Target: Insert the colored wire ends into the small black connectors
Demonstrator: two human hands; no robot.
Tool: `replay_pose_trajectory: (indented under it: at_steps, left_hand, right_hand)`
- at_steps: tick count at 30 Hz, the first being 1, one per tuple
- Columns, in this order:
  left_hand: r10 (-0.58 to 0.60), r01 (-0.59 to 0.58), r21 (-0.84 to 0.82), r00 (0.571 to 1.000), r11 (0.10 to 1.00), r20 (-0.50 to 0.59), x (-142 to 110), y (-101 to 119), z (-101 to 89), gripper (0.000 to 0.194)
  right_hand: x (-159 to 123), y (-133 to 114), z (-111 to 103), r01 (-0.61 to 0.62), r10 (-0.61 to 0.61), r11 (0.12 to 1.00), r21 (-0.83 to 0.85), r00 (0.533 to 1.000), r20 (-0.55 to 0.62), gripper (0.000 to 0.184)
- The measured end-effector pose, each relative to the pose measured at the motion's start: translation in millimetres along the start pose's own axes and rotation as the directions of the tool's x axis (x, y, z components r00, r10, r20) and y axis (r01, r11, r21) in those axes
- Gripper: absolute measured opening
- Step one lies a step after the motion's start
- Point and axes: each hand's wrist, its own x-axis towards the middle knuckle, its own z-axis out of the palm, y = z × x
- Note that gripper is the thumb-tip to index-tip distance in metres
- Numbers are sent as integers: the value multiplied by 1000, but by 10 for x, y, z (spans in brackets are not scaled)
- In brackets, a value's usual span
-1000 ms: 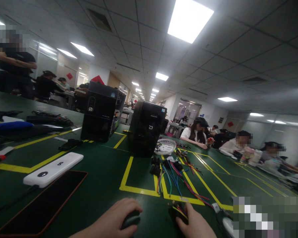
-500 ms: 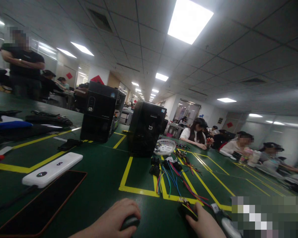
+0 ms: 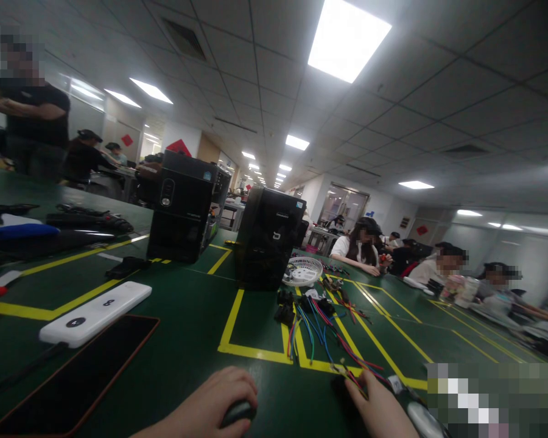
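My left hand [image 3: 223, 401] is closed around a dark, rounded object [image 3: 238, 412] near the front edge of the view. Its exact kind is mostly hidden by my fingers. Further right, my right hand [image 3: 377, 404] grips a black wired connector [image 3: 344, 389] with thin red and yellow wires running from it, low over the green table. In front of that hand lies a bunch of coloured wires [image 3: 317, 328] with black connectors [image 3: 285, 307], spread across yellow tape lines.
Two black computer towers [image 3: 180, 207] stand on the green table [image 3: 178, 365], with a white basket [image 3: 304, 271] beside the right one. To the left lie a white power bank [image 3: 95, 313], a phone [image 3: 80, 377] and blue-handled tools [image 3: 18, 232]. Several people sit further off.
My right hand has tilted with the black connector, so less of the connector shows. My left hand has barely moved. At far left a standing person has shifted leftward.
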Motion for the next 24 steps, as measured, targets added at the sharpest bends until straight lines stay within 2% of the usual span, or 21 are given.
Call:
replay_pose_trajectory:
  at_steps: [3, 7, 15, 24]
  left_hand:
    - [-8, 8, -4, 1000, 1000, 5, 1, 16, -11, 27]
    - [-28, 28, -4, 999, 1000, 18, 3, 23, -14, 29]
    - [-21, 21, 18, 1000, 1000, 14, 1, 37, -2, 31]
    - [-35, 35, 18, 999, 999, 29, -8, 49, -10, 29]
  right_hand:
    - [-18, -70, -48, 42, -42, 998, 44, 999, -3, 23]
    - [-40, -135, -84, 57, -57, 996, 70, 998, -3, 22]
    - [-49, -137, -80, 85, -85, 987, 133, 996, -1, 34]
    - [-21, -177, 17, 80, -74, 987, 138, 996, -41, 27]
